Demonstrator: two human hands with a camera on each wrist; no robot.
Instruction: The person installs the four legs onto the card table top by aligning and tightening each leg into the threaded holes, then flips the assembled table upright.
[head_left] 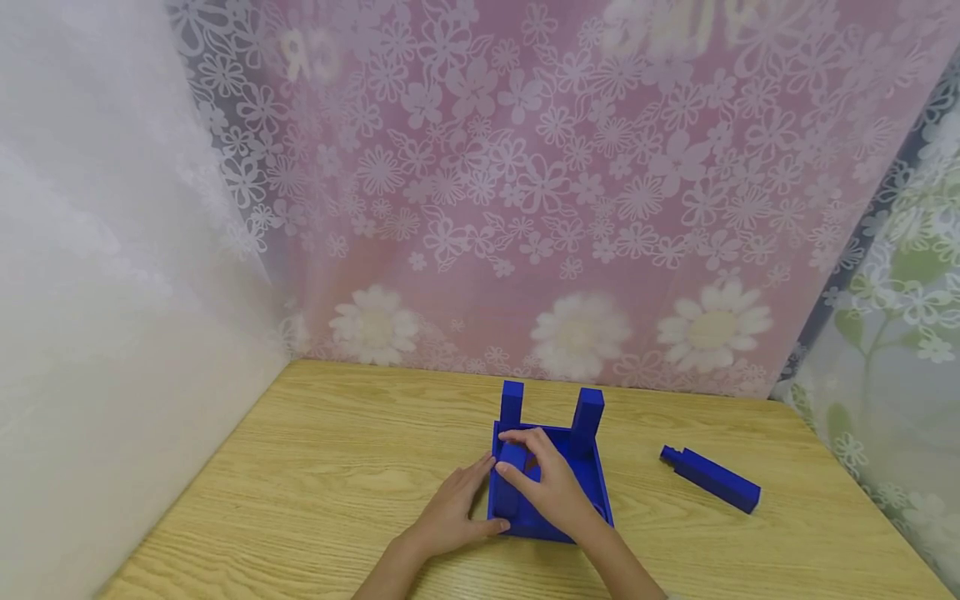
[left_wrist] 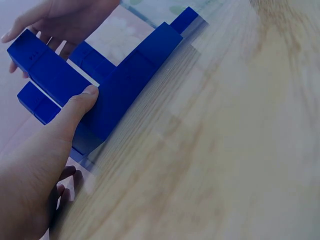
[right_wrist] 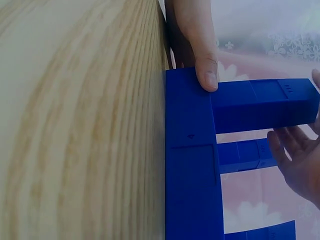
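A blue square base with a raised rim lies on the table, and three blue square posts stand up from it. My left hand holds the base by its near left corner, its thumb on the near side and its fingers along the left side. With thumb and fingers, my right hand grips the top of the near left post. Two far posts rise at the back corners. How the gripped post meets the base is partly hidden in the head view.
A loose blue post with a narrower notched end lies on the wooden table, right of the base. A flowered curtain hangs along the far edge, with a pale sheet at the left and another flowered one at the right.
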